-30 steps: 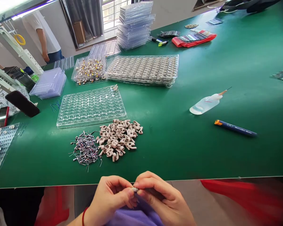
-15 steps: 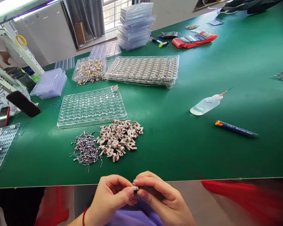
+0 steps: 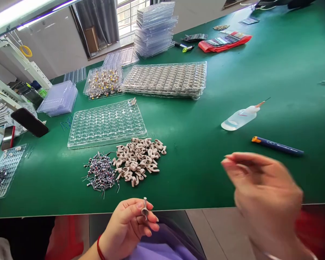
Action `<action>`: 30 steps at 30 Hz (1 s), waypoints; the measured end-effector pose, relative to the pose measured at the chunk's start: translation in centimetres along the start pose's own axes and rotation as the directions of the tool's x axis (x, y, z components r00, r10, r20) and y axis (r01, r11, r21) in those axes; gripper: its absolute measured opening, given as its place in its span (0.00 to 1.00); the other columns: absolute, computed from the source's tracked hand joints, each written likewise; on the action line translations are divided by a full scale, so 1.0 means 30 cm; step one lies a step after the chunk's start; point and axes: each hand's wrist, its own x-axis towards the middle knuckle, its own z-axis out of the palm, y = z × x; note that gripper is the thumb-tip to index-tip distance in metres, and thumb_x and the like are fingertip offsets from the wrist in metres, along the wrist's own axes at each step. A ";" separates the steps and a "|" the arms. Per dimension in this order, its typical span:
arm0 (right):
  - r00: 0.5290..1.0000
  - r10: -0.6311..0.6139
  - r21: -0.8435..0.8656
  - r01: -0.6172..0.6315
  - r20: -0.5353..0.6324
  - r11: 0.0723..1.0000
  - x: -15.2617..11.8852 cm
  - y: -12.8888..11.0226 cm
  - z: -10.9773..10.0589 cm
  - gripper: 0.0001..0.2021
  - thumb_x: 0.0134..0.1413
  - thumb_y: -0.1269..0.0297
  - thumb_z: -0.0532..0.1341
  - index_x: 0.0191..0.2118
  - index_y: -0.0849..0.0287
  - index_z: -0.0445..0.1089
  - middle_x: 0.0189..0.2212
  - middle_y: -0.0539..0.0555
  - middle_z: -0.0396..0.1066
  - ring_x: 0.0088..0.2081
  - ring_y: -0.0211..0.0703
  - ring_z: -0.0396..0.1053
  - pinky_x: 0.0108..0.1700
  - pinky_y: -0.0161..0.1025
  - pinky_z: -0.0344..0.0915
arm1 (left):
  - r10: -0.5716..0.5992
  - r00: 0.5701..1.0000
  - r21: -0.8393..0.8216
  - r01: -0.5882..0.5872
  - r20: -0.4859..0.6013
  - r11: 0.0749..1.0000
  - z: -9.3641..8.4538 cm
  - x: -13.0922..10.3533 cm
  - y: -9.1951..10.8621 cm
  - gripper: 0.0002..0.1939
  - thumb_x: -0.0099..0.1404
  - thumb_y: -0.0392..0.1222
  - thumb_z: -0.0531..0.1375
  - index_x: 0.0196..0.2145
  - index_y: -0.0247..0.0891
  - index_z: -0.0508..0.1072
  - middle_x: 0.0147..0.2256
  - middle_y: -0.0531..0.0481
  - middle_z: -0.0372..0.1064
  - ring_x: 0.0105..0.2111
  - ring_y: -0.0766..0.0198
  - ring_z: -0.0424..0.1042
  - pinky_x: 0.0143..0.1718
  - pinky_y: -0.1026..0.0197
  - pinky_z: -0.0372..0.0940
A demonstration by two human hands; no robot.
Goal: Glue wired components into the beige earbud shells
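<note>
My left hand [image 3: 130, 220], low in the head view by the table's front edge, pinches a small beige shell [image 3: 145, 208] with its stem pointing up. Over the table at the right is my right hand [image 3: 265, 191], blurred, its thumb and forefinger tips together; whether anything is between them is too small to tell. The blue pen-like tool [image 3: 278, 146] lies just beyond it, and a clear squeeze bottle [image 3: 241, 117] with a needle tip lies farther back. A pile of beige shells [image 3: 138, 159] sits beside a pile of small wired parts [image 3: 101, 171].
A clear tray [image 3: 107, 122] lies behind the piles. Filled trays [image 3: 165, 80] and a tall stack of clear trays [image 3: 155, 30] stand farther back. At the left are a phone [image 3: 29, 122] and another tray [image 3: 9, 168]. A red pouch [image 3: 224, 42] lies at the back.
My right hand has left my left hand and moved right and up over the table. My left hand now holds the shell alone, with its stem upward.
</note>
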 end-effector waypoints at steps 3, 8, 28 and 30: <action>0.999 -0.004 -0.130 -0.002 -0.044 0.992 0.161 0.002 -0.030 0.23 0.51 0.51 0.66 0.53 0.44 0.64 0.56 0.53 0.63 0.53 0.59 0.65 0.57 0.57 0.60 | -0.014 1.000 -0.046 0.015 0.016 0.999 -0.007 0.003 0.002 0.12 0.53 0.42 0.70 0.30 0.30 0.78 0.24 0.46 0.76 0.23 0.67 0.76 0.19 0.74 0.66; 0.982 0.183 -0.332 -0.189 -0.049 0.924 0.427 0.109 -0.069 0.41 0.37 0.47 0.72 0.59 0.46 0.59 0.62 0.56 0.57 0.57 0.72 0.60 0.57 0.64 0.56 | -0.033 0.999 -0.078 0.034 0.020 0.996 -0.009 0.007 0.005 0.11 0.53 0.41 0.70 0.30 0.30 0.78 0.23 0.46 0.77 0.22 0.67 0.77 0.18 0.75 0.66; 0.380 -0.296 0.347 -0.073 0.876 0.935 -0.167 -0.121 0.113 0.08 0.62 0.66 0.58 0.38 0.58 0.76 0.29 0.54 0.75 0.30 0.38 0.73 0.33 0.32 0.70 | -0.100 0.989 -0.004 0.101 0.108 0.995 -0.006 0.008 -0.033 0.13 0.52 0.42 0.68 0.27 0.27 0.76 0.19 0.44 0.74 0.16 0.65 0.74 0.14 0.73 0.63; 0.368 -0.273 0.336 -0.117 0.889 0.935 -0.164 -0.115 0.122 0.09 0.62 0.64 0.58 0.36 0.58 0.76 0.28 0.54 0.75 0.29 0.38 0.72 0.32 0.32 0.70 | -0.107 0.988 -0.016 0.110 0.114 0.994 -0.010 0.008 -0.034 0.12 0.51 0.42 0.68 0.26 0.26 0.76 0.19 0.44 0.74 0.15 0.65 0.73 0.14 0.72 0.62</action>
